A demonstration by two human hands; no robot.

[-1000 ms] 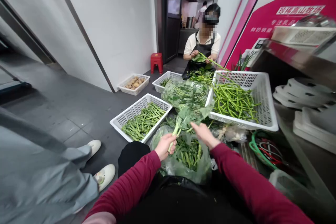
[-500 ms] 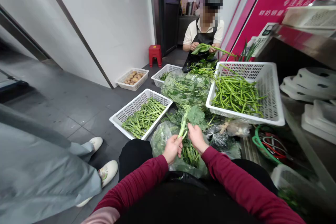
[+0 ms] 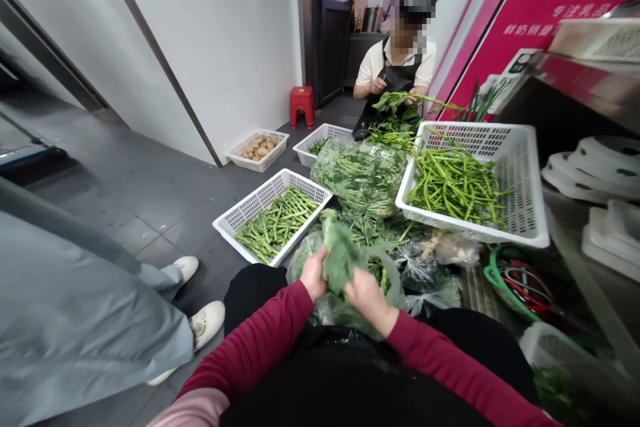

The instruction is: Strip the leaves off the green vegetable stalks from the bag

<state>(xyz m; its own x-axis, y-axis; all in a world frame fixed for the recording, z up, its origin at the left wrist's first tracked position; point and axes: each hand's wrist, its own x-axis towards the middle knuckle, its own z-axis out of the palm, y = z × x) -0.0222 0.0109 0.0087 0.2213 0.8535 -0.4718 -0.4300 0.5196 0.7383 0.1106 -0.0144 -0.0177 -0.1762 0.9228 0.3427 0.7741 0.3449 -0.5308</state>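
Observation:
My left hand [image 3: 313, 275] is closed on a leafy green vegetable [image 3: 339, 252], whose broad leaves hang between my two hands. My right hand [image 3: 369, 297] has its fingers closed against the lower edge of the leaves, slightly smeared by motion. Both are above an open clear plastic bag [image 3: 395, 277] with more green stalks inside. Just beyond to the left, a white perforated basket [image 3: 226, 235] holds a heap of cut green stalks [image 3: 273, 227]. The stem of the piece I hold is mostly hidden behind its leaves.
A big white basket [image 3: 537, 193] of long green stems stands right. Bagged greens [image 3: 363, 170] lie ahead, where a co-worker [image 3: 395, 73] handles stems. Potatoes [image 3: 260, 147] and a red stool [image 3: 301, 107] are farther back. Someone's legs [image 3: 90, 307] are close on my left.
The vegetable has turned from stem upright to leaves in front. My right hand has come down and my left hand shifted left. The co-worker's hand has moved off the stems.

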